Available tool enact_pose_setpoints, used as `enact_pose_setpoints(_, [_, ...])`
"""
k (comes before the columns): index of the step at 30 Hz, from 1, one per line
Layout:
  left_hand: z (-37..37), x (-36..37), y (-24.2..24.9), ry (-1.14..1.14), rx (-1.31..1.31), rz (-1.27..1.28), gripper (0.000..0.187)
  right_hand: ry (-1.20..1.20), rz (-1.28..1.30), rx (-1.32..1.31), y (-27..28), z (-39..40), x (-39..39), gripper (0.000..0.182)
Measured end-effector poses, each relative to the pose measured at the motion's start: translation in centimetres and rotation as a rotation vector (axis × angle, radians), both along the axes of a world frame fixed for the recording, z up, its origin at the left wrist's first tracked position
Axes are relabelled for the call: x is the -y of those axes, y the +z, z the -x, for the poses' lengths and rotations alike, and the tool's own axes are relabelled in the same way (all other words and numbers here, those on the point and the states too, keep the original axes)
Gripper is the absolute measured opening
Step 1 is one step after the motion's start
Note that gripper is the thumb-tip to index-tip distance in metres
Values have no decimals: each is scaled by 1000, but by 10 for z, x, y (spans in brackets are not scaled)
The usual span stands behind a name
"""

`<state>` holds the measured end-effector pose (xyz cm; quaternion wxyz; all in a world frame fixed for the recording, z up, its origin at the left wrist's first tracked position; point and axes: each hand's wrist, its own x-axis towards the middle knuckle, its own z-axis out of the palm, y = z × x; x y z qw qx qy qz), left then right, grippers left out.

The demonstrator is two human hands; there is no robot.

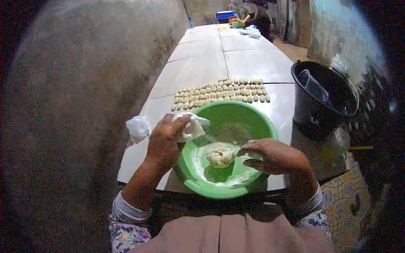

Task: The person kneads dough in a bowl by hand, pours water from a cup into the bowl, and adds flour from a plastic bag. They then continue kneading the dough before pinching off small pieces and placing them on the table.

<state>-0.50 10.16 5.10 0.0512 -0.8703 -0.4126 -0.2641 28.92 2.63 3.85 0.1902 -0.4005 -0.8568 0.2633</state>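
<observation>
A green basin [230, 192] stands at the near edge of the white table. Inside it lies a lump of pale dough [220, 155] with white flour [197, 162] spread around it. My left hand [166, 137] is closed on a white plastic bag [192, 127] over the basin's left rim. On the right side, my right hand [272, 156] hovers over the basin with fingers apart and floury fingertips, close to the dough but holding nothing. Beyond the basin, rows of small dough pieces [219, 90] lie on the table.
A black bucket [312, 116] holding a clear plastic container [314, 86] stands to the right. Another plastic bag [138, 126] lies at the table's left edge. At the far end are a person [261, 21], a blue crate [225, 17] and plastic bags [253, 31]. A wall runs along the left.
</observation>
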Motion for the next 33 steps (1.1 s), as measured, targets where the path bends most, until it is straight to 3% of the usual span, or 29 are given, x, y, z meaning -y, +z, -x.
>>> enact_pose_setpoints(2, [-12, 2, 4, 29, -125, -34, 45, 3, 3, 14, -6, -4, -1, 29])
enact_pose_setpoints(6, [-19, -3, -3, -2, -127, -49, 29, 2, 14, -2, -14, -6, -4, 29])
enact_pose_setpoints(9, [-20, -6, -7, 3, -166, -102, 36, -1, 33, 6, -16, -5, -5, 29])
enact_pose_setpoints(20, [-28, 2, -8, 50, -306, -81, 21, -25, 32, 4, -24, -6, -6, 28])
enact_pose_setpoints(33, [-38, 6, -17, 48, -230, -67, 10, -46, 45, 48, -23, -6, -3, 30])
